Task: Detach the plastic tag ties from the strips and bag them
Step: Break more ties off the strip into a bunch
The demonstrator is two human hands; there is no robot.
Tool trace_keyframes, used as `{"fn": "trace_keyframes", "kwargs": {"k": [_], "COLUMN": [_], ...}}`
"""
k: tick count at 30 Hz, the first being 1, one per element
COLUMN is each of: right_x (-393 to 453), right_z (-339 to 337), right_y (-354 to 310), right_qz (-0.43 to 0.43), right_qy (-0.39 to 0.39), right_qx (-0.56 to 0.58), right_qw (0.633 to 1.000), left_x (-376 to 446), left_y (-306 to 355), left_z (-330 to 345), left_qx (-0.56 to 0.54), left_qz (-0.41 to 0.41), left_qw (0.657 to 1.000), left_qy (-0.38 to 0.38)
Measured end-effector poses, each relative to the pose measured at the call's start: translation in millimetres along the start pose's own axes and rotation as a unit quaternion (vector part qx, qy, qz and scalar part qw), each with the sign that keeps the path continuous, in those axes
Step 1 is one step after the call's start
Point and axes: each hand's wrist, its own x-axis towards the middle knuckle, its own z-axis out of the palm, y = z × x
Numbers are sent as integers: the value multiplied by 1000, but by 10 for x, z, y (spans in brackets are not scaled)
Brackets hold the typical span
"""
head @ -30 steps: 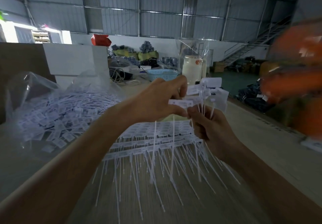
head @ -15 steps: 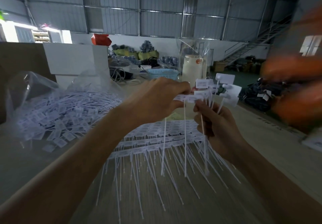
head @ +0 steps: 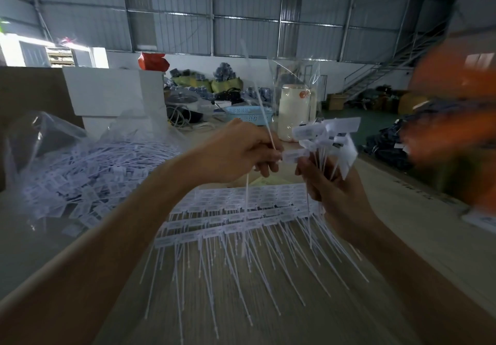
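My left hand (head: 239,151) pinches a strip piece with white tag ties (head: 291,154); one thin tail sticks up above it and another hangs down. My right hand (head: 326,186) grips a bunch of detached tag ties (head: 330,136), flags up and tails hanging below my fist. The two hands nearly touch above the table. Under them lie several rows of undetached strips (head: 230,218), tails fanned toward me. A clear plastic bag (head: 80,162) heaped with loose tag ties sits on the left.
The wooden table (head: 397,226) runs forward. At its far end stand a white box (head: 112,95), a blue basket (head: 247,115), a cream jug (head: 294,111) and a clear upright bag (head: 295,73). A blurred orange shape (head: 456,119) fills the right edge.
My left hand has turned the strip piece, so one tail now points upward. The bunch in my right hand has shifted slightly right, and the orange blur has moved.
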Motion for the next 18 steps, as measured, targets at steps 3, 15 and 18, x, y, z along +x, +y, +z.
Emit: {"fn": "trace_keyframes", "kwargs": {"k": [3,15,18], "right_x": [-6,-15,-22], "right_z": [11,37,57], "right_y": [-5,24,-2], "right_qz": [-19,80,106], "right_qy": [11,-57,-72], "right_qx": [-30,92,109], "right_qw": [999,991,986], "left_x": [-17,-67,-72], "left_y": [-3,100,108], "left_z": [-20,-35,-47], "left_qx": [-41,13,3], "left_qz": [9,57,51], "left_qw": [999,996,997], "left_qy": [13,62,60]}}
